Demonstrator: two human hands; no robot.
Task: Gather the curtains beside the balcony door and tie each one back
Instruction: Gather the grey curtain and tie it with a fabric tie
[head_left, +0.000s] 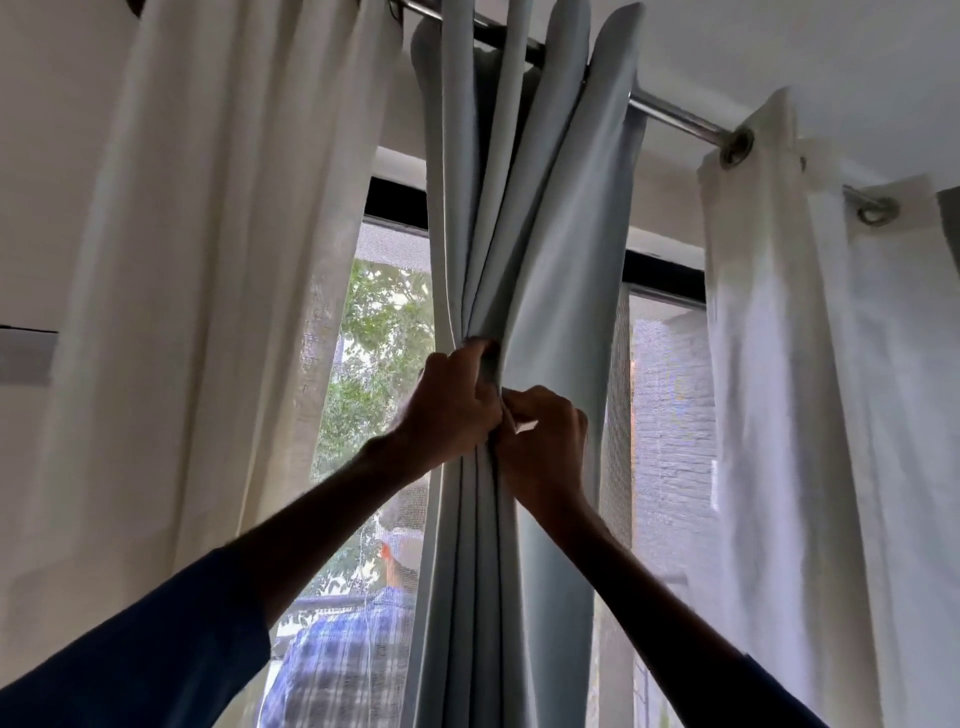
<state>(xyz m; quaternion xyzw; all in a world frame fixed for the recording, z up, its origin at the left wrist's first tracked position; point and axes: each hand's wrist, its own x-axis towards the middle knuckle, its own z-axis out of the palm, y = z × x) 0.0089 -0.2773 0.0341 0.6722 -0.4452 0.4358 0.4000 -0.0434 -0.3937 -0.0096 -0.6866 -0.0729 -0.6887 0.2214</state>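
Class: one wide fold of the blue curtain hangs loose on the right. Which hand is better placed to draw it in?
Probably the right hand: it pinches the gathered bundle beside that loose fold, while the left hand grips the bundle and would have to let go.

Legible text, labels, brands, numbers, signs: none found. Pale blue-grey pleated fabric curtain (550, 249): plain, no readable tag. White fabric curtain at left (208, 260) and white fabric curtain at right (769, 364): plain. Blue-white checked cloth (337, 665) behind window mesh (395, 244): pattern only, no lettering.
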